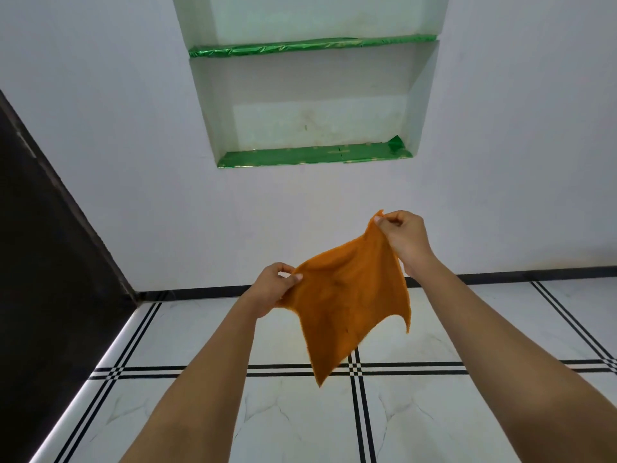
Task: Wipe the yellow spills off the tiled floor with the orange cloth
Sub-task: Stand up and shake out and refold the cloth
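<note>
The orange cloth (347,302) hangs spread out in the air in front of me, its lower corner pointing down over the floor. My left hand (272,287) pinches its left corner between thumb and fingers. My right hand (404,237) pinches the upper right corner, held higher than the left. Below lies the white tiled floor (290,412) with black double lines. No yellow spill shows on the visible tiles.
A white wall (133,162) stands ahead with a recessed niche (314,105) lined with green foil on its two shelves. A dark panel (43,245) closes the left side. A black skirting strip (517,277) runs along the wall's foot.
</note>
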`<state>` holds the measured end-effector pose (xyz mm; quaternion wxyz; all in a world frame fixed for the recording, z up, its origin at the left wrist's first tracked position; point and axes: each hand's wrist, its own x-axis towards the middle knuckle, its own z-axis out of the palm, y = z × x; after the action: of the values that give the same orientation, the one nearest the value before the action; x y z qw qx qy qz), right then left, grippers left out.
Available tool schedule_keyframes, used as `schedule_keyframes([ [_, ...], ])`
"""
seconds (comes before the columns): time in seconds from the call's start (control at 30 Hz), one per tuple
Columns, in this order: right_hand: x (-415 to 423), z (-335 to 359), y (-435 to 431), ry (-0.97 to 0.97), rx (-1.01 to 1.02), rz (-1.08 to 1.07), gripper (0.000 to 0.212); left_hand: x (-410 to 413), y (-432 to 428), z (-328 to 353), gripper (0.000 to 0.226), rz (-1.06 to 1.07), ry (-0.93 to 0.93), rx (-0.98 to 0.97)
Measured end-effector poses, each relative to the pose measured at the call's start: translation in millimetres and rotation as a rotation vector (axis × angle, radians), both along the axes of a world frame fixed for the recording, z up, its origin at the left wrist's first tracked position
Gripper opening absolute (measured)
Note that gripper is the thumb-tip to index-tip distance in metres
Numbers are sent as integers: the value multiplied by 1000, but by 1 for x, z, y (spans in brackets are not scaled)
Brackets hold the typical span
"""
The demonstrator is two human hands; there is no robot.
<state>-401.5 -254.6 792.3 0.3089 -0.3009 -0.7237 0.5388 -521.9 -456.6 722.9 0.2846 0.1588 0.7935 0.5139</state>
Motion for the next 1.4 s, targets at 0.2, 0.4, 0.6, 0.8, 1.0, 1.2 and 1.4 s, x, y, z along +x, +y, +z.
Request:
schedule_keyframes([
  [0.2, 3, -22, -36, -132, -8, 330, 11, 11, 25, 22, 38, 84, -168, 195],
  [0.4, 4, -32, -59, -205, 31, 501, 20, 19, 41, 33, 38, 38, -194, 235],
  [0.6, 7, -35, -52, -191, -134, 513, 22, 15, 33, 38, 41, -31, -228, 288],
  [0.8, 7, -36, -50, -33, -474, 481, 30, 19, 35, 45, 44, -103, -100, 252],
  [1.0, 4, -26, -45, 70, -575, 433, 38, 23, 42, 48, 50, -165, 102, 203],
  [1.2, -1, -31, -43, -156, -91, 306, 35, 17, 44, 48, 27, -58, 259, 192],
  [1.4, 2, -53, -37, -495, 187, 494, 54, 12, 39, 58, 21, -39, 309, 249],
])
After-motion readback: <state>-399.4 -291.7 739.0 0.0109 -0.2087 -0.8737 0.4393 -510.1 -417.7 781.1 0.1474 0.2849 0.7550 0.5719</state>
